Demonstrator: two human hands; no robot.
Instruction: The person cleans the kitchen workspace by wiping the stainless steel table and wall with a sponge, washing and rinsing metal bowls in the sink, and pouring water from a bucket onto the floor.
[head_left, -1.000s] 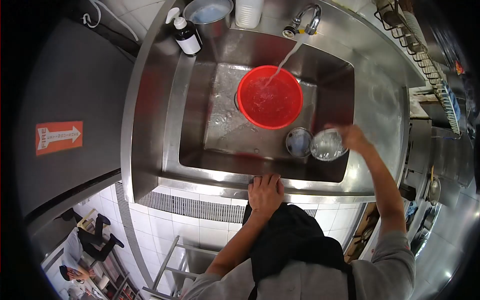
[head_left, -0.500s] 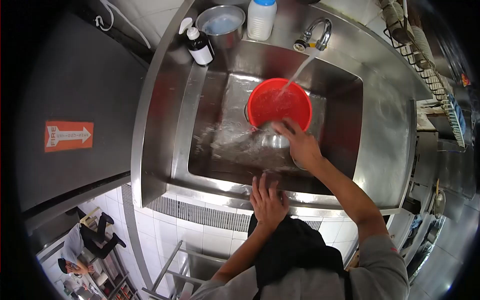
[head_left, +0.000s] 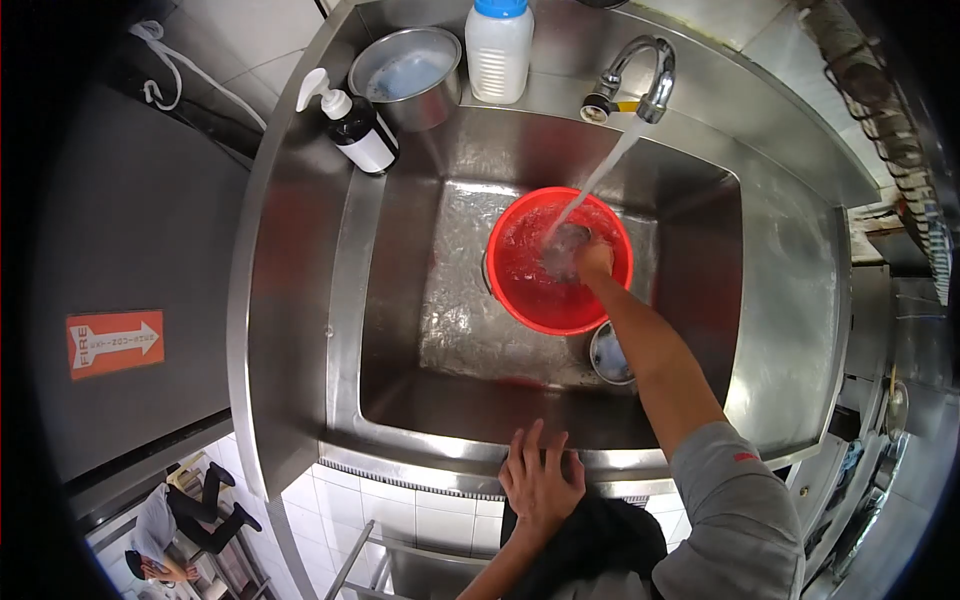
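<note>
My right hand (head_left: 595, 262) reaches into the red bucket (head_left: 520, 312), closed on a metal bowl (head_left: 566, 250) that is partly under the water. A stream from the faucet (head_left: 657, 85) falls into the bucket beside the bowl. Another small metal bowl (head_left: 611, 354) sits on the sink floor, partly hidden by my right forearm. My left hand (head_left: 543, 478) rests at the front rim of the sink (head_left: 440, 452), holding nothing, its fingers apart.
Along the back left stand a dark pump bottle (head_left: 362, 136), a metal pot (head_left: 428, 102) and a white jar with a blue lid (head_left: 498, 55). A wire rack (head_left: 895, 150) hangs at the right. Another person (head_left: 155, 530) is far off at lower left.
My right hand has carried the metal bowl from the sink's right side, over its front part, into the red bucket. My left hand stays near the front rim, its fingers now more spread.
</note>
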